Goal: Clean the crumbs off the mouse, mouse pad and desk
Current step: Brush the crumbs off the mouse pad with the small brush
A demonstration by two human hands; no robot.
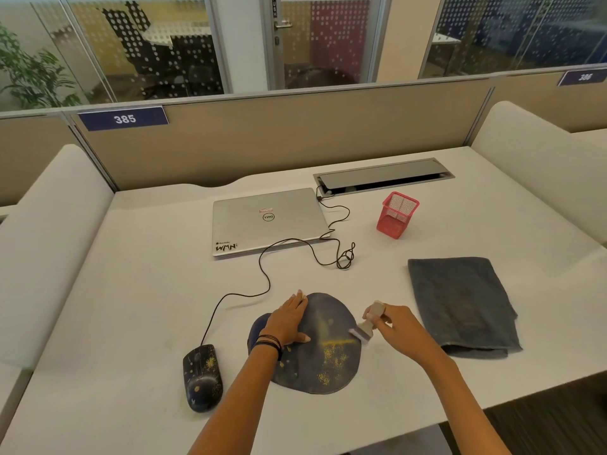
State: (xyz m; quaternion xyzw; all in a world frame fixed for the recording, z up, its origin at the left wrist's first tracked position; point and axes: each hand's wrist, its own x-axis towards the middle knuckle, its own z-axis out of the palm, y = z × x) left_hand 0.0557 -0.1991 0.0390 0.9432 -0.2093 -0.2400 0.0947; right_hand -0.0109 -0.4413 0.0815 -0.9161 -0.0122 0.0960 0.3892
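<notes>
The round dark mouse pad (305, 372) lay near the front edge of the white desk (131, 290), with yellow crumbs (335, 354) scattered over its near half and gathered in a thin line by the brush (366, 326). The left hand (289, 323) rested flat on the pad's left part, fingers straight. The right hand (397, 326) gripped the small brush by its handle, bristles touching the pad's right side.

The black mouse (202, 377), also speckled with crumbs, sat just left of the pad and apart from it. Its cable (262, 267) curved away across the desk past the closed silver laptop (267, 221), ending in a loose tangle beyond the pad. A folded grey cloth (460, 303) lay close to the right hand, and a red mesh pen holder (396, 215) stood farther back, in front of the recessed socket box (384, 175).

Bare desk surface stretched left of the mouse and between pad and laptop. White side panels (49, 241) and a beige rear partition (279, 136) closed the desk on three sides.
</notes>
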